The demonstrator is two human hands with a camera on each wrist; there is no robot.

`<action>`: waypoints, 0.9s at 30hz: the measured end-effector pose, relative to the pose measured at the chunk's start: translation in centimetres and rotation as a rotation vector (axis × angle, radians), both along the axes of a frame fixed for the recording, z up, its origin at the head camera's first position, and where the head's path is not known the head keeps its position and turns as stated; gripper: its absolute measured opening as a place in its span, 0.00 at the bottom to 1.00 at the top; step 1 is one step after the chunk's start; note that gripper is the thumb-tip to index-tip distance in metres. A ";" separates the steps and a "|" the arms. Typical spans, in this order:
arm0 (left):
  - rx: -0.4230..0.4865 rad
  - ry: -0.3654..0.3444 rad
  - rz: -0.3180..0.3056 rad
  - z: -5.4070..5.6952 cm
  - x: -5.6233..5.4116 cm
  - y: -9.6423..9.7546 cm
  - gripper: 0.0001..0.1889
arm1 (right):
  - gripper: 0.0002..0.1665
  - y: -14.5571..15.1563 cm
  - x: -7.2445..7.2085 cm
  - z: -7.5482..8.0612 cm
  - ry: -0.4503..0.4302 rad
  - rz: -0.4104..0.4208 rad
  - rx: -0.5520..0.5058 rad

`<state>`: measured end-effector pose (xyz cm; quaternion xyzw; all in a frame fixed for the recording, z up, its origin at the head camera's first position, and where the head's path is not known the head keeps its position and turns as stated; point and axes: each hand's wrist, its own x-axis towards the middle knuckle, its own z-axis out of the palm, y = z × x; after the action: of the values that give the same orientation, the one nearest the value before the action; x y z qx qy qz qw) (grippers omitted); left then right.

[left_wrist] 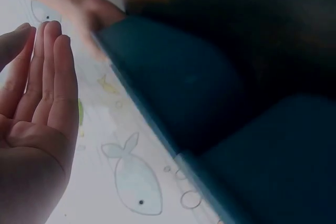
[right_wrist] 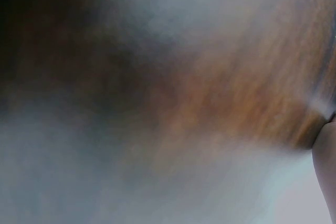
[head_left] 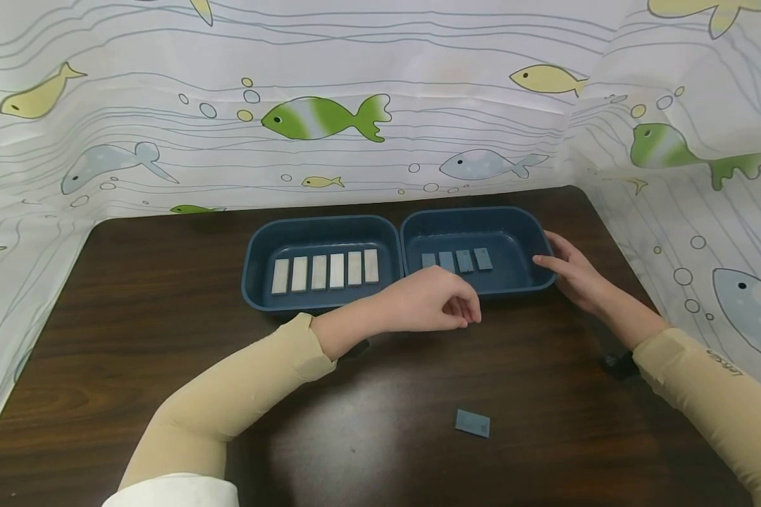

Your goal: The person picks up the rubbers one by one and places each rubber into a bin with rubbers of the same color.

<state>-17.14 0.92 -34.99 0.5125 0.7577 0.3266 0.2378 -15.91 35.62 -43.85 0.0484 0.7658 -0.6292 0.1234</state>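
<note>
My right hand grips the right end of a dark blue plastic bin, its thumb over the rim and its fingers outside. Several small blue-grey tiles lie in a row in that bin. Over the bin's front edge hangs my left hand, fingers loosely bent and holding nothing. In the left wrist view, the left palm and fingers show with no object in them. One loose blue-grey tile lies on the table in front of both hands. The right wrist view is mostly blurred tabletop.
A second dark blue bin stands against the first on its left, with several white tiles in a row. Both stand on a dark wood table. White fish-print sheeting rises behind the table and at its sides.
</note>
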 end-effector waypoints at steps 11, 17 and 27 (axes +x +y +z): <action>-0.015 -0.066 -0.027 -2.8 1.1 -0.6 0.07 | 0.40 -0.1 -0.1 0.1 -0.001 0.000 -0.002; -0.056 -0.079 -0.054 -4.1 1.7 -0.7 0.06 | 0.39 -0.1 0.0 0.1 -0.006 0.000 -0.006; -0.118 -0.093 -0.120 -5.5 2.8 -0.6 0.06 | 0.40 -0.2 0.0 0.1 -0.018 -0.010 0.019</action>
<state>-14.31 0.29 -40.46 0.5263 0.7319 0.2898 0.3215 -15.94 35.47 -43.73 0.0589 0.7704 -0.6221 0.1266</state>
